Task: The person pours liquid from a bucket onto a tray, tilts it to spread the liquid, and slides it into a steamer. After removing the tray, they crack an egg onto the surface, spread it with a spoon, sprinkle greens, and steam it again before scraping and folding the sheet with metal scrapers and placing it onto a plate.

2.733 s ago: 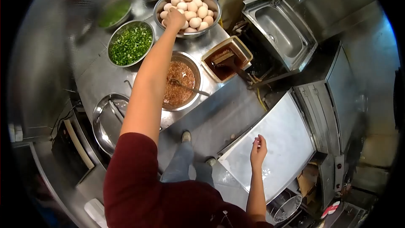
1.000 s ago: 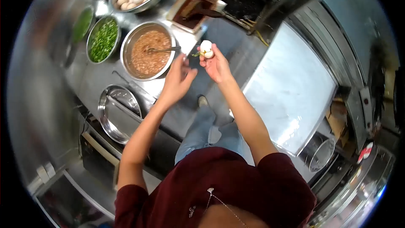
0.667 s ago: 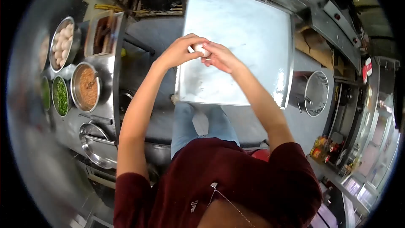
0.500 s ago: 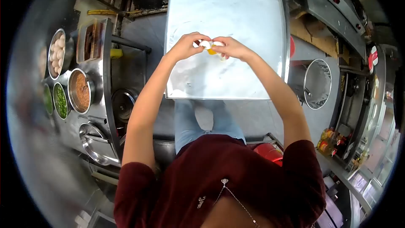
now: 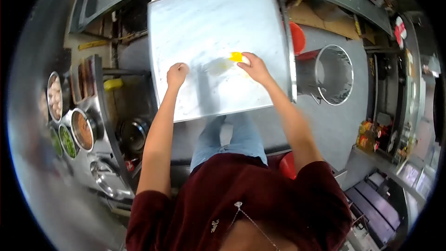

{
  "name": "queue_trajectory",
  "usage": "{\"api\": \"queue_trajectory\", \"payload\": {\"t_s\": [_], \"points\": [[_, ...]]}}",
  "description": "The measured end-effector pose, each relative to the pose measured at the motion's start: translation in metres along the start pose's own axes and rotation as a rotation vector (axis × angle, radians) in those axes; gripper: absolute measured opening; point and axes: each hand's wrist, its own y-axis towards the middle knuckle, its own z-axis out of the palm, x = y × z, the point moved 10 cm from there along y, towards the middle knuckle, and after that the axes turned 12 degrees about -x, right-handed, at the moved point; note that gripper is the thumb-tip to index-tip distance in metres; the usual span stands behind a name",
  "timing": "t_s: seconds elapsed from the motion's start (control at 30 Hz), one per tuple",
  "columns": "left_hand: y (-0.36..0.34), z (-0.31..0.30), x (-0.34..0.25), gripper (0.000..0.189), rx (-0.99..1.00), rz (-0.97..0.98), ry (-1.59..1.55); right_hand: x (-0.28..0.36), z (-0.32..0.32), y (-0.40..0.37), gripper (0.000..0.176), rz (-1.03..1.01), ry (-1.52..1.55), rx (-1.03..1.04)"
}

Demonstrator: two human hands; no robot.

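Observation:
A broken egg's yellow yolk (image 5: 236, 56) shows over the shiny metal worktop (image 5: 195, 18), with a wet, glossy smear of egg white beside it. My right hand (image 5: 255, 69) is closed on a white eggshell piece (image 5: 246, 60) right against the yolk. Off to the left, my left hand (image 5: 176, 75) is closed above the worktop's left part. A pale eggshell piece (image 5: 184, 68) pokes out at its fingertips, slightly blurred.
On the left counter stand a bowl of whole eggs (image 5: 55, 97), a bowl of orange-brown filling (image 5: 82, 130) and a bowl of chopped greens (image 5: 68, 142). A tall metal bucket (image 5: 334, 74) and a red basin (image 5: 297, 38) are right of the worktop.
My hands were together around the cracked egg and have parted. The left moved left and down, the right slightly right and down. The yolk has come out of the shell halves. The view shifted.

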Motion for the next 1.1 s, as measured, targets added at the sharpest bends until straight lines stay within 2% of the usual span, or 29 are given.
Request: {"api": "queue_trajectory", "payload": {"t_s": [0.07,0.17,0.2,0.27,0.3,0.33,0.37,0.4,0.47,0.5,0.53,0.57,0.6,0.63,0.7,0.73,0.77,0.8,0.83,0.87,0.9,0.93,1.0,1.07,1.1], "points": [[-0.022,0.037,-0.02,0.024,0.134,-0.144,-0.246,-0.028,-0.033,-0.018,0.042,0.222,0.131,-0.096],[-0.062,0.084,-0.097,0.028,0.384,-0.317,-0.464,-0.05,-0.108,-0.016,0.04,0.1,-0.068,-0.315],[-0.068,0.111,-0.127,0.029,0.504,-0.269,-0.519,-0.052,-0.134,-0.013,0.039,0.044,-0.123,-0.376],[-0.083,0.137,-0.217,0.032,0.584,-0.158,-0.593,-0.048,-0.193,0.01,0.035,-0.048,-0.192,-0.491],[-0.083,0.168,-0.246,0.035,0.657,-0.144,-0.766,-0.048,-0.215,0.022,0.034,0.024,-0.12,-0.477],[-0.09,0.183,-0.284,0.042,0.704,-0.086,-0.815,-0.048,-0.233,0.034,0.034,0.086,-0.281,-0.449],[-0.099,0.192,-0.316,0.044,0.795,-0.036,-0.846,-0.028,-0.247,0.039,0.032,-0.134,-0.47,-0.51],[-0.095,0.239,-0.343,0.032,0.83,0.345,-0.601,-0.04,-0.252,0.047,0.038,-0.124,-0.398,-0.519],[-0.077,0.203,-0.346,0.054,0.443,0.439,-0.573,-0.066,-0.262,0.062,0.049,-0.105,-0.251,-0.539],[-0.071,0.184,-0.346,0.067,0.247,0.464,-0.533,-0.055,-0.257,0.068,0.056,-0.122,-0.342,-0.467],[-0.079,0.154,-0.334,0.062,0.177,0.454,-0.47,-0.043,-0.255,0.064,0.053,-0.172,-0.338,-0.468],[-0.076,0.135,-0.305,0.055,0.093,0.359,-0.469,-0.051,-0.243,0.063,0.05,-0.184,-0.409,-0.435],[-0.067,0.108,-0.268,0.043,-0.074,0.304,-0.545,-0.062,-0.229,0.062,0.048,-0.185,-0.494,-0.419],[-0.064,0.089,-0.227,0.032,-0.232,0.267,-0.616,-0.059,-0.211,0.058,0.048,-0.223,-0.451,-0.367],[-0.051,0.044,-0.118,0.022,-0.319,0.048,-0.429,-0.061,-0.177,0.05,0.046,-0.325,-0.466,-0.321],[-0.047,0.026,-0.041,0.024,-0.537,0.057,-0.25,-0.062,-0.157,0.048,0.044,-0.394,-0.514,-0.319],[-0.054,-0.003,0.029,0.027,-0.56,-0.053,-0.013,-0.059,-0.133,0.051,0.039,-0.385,-0.527,-0.241],[-0.069,-0.033,0.108,0.027,-0.575,-0.265,-0.072,-0.056,-0.113,0.05,0.036,-0.333,-0.51,-0.25],[-0.096,-0.042,0.209,0.027,-0.753,-0.672,-0.615,-0.038,-0.087,0.049,0.036,-0.35,-0.512,-0.171],[-0.124,-0.088,0.24,0.025,-0.807,-0.723,-0.58,-0.015,-0.059,0.048,0.035,-0.365,-0.516,-0.094],[-0.16,-0.126,0.23,0.02,-0.861,-0.863,-0.93,0.006,-0.027,0.046,0.034,-0.38,-0.459,-0.045],[-0.182,-0.153,0.248,0.017,-0.938,-0.893,-0.983,0.029,0.006,0.045,0.034,-0.393,-0.409,0.005],[-0.205,-0.185,0.287,0.018,-0.968,-0.882,-1.047,0.093,0.081,0.036,0.034,-0.454,-0.29,0.096],[-0.213,-0.202,0.311,0.018,-0.962,-0.897,-1.107,0.188,0.168,0.013,0.031,-0.652,-0.169,0.233],[-0.211,-0.209,0.317,0.019,-0.898,-0.895,-1.123,0.251,0.206,-0.006,0.029,-0.724,-0.081,0.262]]}}
